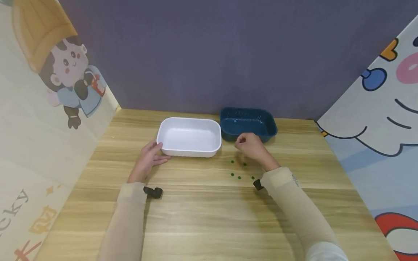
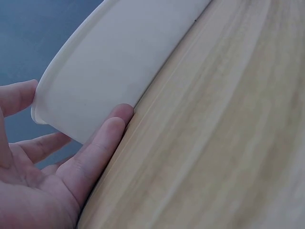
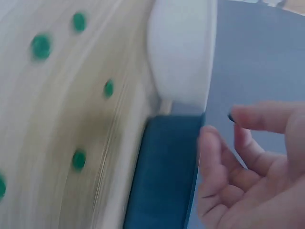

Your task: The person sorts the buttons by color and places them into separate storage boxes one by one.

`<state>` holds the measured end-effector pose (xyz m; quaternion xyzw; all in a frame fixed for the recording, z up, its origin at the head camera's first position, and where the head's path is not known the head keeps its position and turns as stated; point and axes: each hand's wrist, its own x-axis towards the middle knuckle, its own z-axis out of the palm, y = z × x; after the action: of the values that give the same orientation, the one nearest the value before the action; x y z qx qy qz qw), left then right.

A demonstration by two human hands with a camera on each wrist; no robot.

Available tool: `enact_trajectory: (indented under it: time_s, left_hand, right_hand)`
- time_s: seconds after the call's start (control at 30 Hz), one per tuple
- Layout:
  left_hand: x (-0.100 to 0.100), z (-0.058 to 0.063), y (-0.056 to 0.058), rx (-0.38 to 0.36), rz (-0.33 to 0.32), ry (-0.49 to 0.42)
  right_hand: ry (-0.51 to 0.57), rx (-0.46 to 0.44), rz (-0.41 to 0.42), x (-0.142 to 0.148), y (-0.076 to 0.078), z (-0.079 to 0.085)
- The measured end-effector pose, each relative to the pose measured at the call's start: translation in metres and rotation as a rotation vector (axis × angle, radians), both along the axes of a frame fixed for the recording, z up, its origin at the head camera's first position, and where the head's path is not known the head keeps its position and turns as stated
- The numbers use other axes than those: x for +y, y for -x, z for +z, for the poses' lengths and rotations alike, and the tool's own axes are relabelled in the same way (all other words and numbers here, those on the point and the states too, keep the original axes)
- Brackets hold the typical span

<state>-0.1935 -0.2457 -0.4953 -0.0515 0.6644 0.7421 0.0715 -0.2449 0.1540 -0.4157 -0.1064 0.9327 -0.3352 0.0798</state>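
My left hand [image 1: 145, 162] is at the near left corner of a white plastic tub [image 1: 192, 154]. In the left wrist view one fingertip touches the rim, and straight fingers [image 2: 97, 150] rest low against the wall by the tabletop. My right hand [image 1: 251, 145] is raised at the near wall of a dark blue tub [image 1: 268, 136]. Between thumb and fingertip it pinches a small dark disc [image 3: 231, 117], mostly hidden by the fingers. Several small green discs [image 1: 239, 177] lie scattered on the table in front of the blue tub.
The two tubs stand side by side on a wood-grain table [image 1: 202, 217], near a grey-blue back wall [image 1: 196, 54]. Panels with cartoon prints [image 1: 73, 61] rise on the left and right. A black wrist camera [image 1: 153, 192] sticks out from each sleeve.
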Motion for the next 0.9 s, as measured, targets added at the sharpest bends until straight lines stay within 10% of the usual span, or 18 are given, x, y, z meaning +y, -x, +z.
enact_trajectory:
  time_s: [0.3, 0.9]
  left_hand:
    - [0.0, -0.001, 0.001, 0.004, 0.005, 0.003]
    - [0.001, -0.002, 0.004, 0.001, 0.003, 0.0]
  right_hand:
    - [0.224, -0.055, -0.085, -0.024, 0.005, 0.003]
    - [0.312, -0.087, -0.122, -0.067, 0.022, 0.009]
